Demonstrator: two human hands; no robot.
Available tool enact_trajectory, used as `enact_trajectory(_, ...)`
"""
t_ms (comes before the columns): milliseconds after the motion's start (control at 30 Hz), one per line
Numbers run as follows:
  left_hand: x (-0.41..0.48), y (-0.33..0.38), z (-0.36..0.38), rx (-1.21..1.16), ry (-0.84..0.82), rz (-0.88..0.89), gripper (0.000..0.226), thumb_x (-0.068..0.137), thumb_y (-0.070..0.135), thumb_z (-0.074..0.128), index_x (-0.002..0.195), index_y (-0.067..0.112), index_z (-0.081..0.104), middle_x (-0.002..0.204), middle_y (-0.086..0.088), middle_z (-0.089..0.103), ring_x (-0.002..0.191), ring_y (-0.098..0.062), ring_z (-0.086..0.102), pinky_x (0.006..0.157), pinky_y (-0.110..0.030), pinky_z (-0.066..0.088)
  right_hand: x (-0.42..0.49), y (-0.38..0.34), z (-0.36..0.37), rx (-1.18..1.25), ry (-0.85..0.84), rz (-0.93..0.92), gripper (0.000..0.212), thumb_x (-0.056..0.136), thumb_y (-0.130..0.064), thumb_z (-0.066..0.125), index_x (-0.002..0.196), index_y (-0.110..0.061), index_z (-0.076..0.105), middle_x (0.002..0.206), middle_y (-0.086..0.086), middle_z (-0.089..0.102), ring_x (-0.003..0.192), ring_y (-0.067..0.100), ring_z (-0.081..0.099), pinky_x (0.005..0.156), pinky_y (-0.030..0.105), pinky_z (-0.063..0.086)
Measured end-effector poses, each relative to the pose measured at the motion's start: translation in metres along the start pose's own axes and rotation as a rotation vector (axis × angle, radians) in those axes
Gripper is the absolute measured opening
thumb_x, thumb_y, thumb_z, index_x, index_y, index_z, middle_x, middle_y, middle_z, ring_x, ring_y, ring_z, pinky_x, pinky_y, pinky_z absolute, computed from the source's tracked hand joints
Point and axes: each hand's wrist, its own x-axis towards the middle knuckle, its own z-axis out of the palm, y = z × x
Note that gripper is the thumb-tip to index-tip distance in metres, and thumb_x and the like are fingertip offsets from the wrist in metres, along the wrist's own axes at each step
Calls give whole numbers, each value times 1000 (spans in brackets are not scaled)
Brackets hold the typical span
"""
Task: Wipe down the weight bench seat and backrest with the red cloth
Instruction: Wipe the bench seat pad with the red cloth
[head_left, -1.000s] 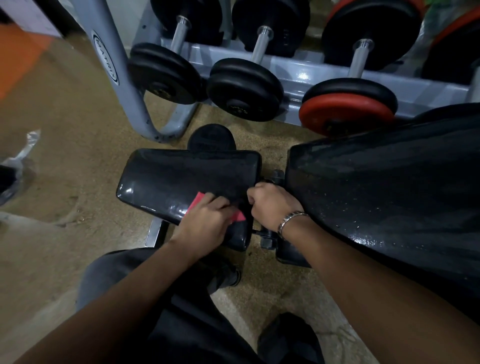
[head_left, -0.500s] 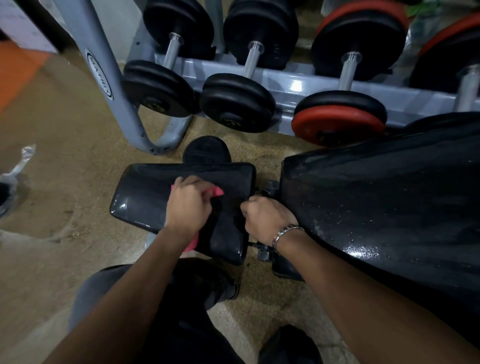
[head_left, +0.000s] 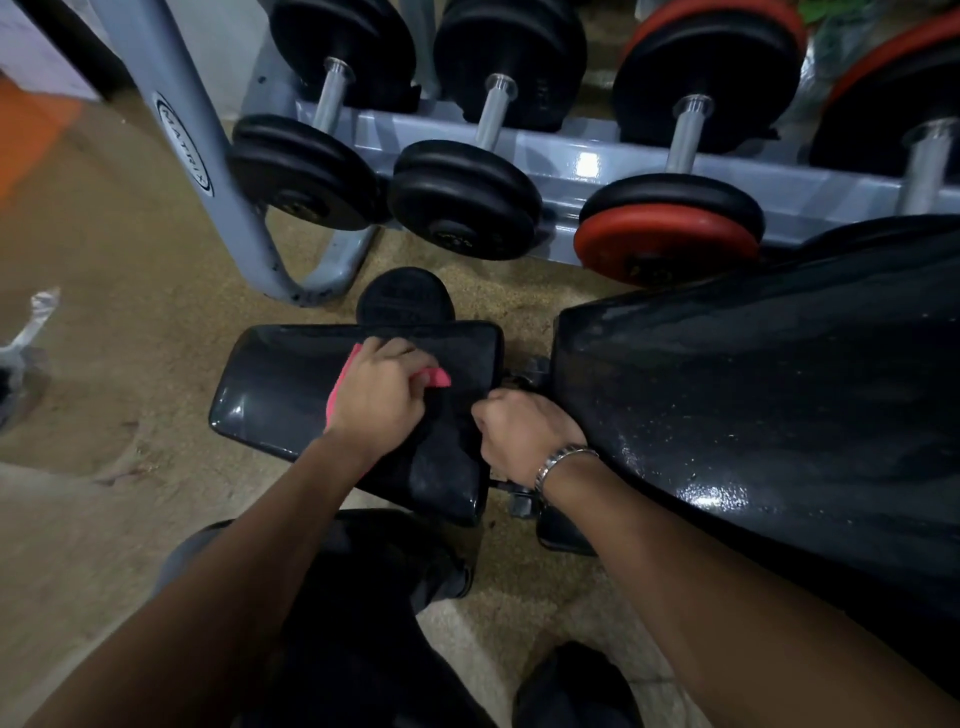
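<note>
Red cloth (head_left: 337, 387), crumpled, pressed on glossy black seat (head_left: 270, 384) by left hand (head_left: 379, 397)'s closed fingers (head_left: 410, 364).

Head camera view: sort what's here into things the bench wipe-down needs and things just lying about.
Needed:
- red cloth under the left hand
- glossy black padded bench seat
- long black padded backrest
- right hand, gripping by the seat's edge

Lying about:
- grey metal dumbbell rack
- black dumbbells
- red-and-black dumbbell
- crumpled clear plastic
</note>
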Motion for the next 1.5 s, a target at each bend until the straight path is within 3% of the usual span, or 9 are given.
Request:
enact_trajectory(200, 10, -3, -5, -56, 89, -153, 25, 89, 15, 62, 102, 29, 79, 103, 1, 66, 100, -28, 58, 93, -40, 48, 0, -1, 0, 0, 2, 8, 25, 93, -4, 47, 105, -11, 68, 113, 8, 63, 103, 31, 62, 77, 34, 43)
enact_trajectory(367, -4, 1, -9, -22, 26, 119, 25, 87, 22, 59, 99, 29, 79, 96, 2, 66, 88, -27, 57, 81, -41, 50, 0, -1, 1, -4, -1, 8, 24, 90, -4, 47, 102, -11, 67, 110, 8, 63, 101, 32, 62, 76, 34, 43)
enact_trajectory(567, 19, 13, 6, -30, 134, -186, 34, 89, 26, 47, 97, 36, 78, 100, 8, 70, 92, -25, 60, 88, -41, 48, 1, -2, -1, -17, -8, 1, 23, 90, -4, 48, 99, -11, 66, 108, 7, 63, 99, 32, 62, 74, 35, 44)
enact_trajectory(733, 19, 2, -7, -13, 34, 32, 22, 93, 17, 62, 106, 25, 79, 104, 0, 70, 95, -27, 59, 89, -41, 50, 0, -2, 0, -28, -18, -2, 23, 90, -6, 48, 101, -12, 67, 110, 7, 63, 100, 32, 62, 73, 33, 41)
enact_trajectory(900, 44, 9, -11, -25, 82, -182, 29, 96, 13, 58, 101, 31, 80, 102, -3, 70, 95, -31, 61, 86, -46, 53, 0, -2, -2, -26, -3, -10, 25, 91, -6, 47, 104, -12, 67, 112, 7, 63, 101, 33, 63, 73, 34, 42)
enact_trajectory(1100, 52, -3, -13, -31, -111, 55, 24, 95, 25, 57, 107, 32, 75, 110, 3, 70, 105, -25, 59, 95, -45, 50, 0, -2, -1, -23, -3, -10, 25, 90, -6, 47, 105, -12, 67, 112, 7, 63, 101, 33, 63, 71, 32, 38)
enact_trajectory(1267, 76, 25, -5, 112, -35, -171, 29, 95, 10, 55, 110, 24, 76, 112, -9, 66, 109, -34, 58, 87, -41, 49, -1, -2, -2, -14, -10, -13, 22, 92, -9, 50, 105, -12, 66, 111, 7, 63, 103, 31, 64, 79, 37, 49)
enact_trajectory(1433, 70, 30, 1, -25, -106, 57, 26, 91, 9, 59, 100, 24, 79, 108, -2, 70, 104, -29, 60, 94, -37, 46, -1, -2, -3, -9, -18, -15, 21, 91, -9, 49, 104, -11, 66, 111, 8, 63, 102, 32, 63, 77, 36, 47)
enact_trajectory(1500, 78, 26, 3, 25, -54, -21, 25, 92, 11, 57, 102, 21, 77, 107, -6, 69, 103, -31, 60, 92, -37, 45, -1, -2, -3, -9, -14, -17, 22, 91, -8, 49, 104, -11, 67, 111, 8, 63, 103, 33, 63, 78, 37, 49)
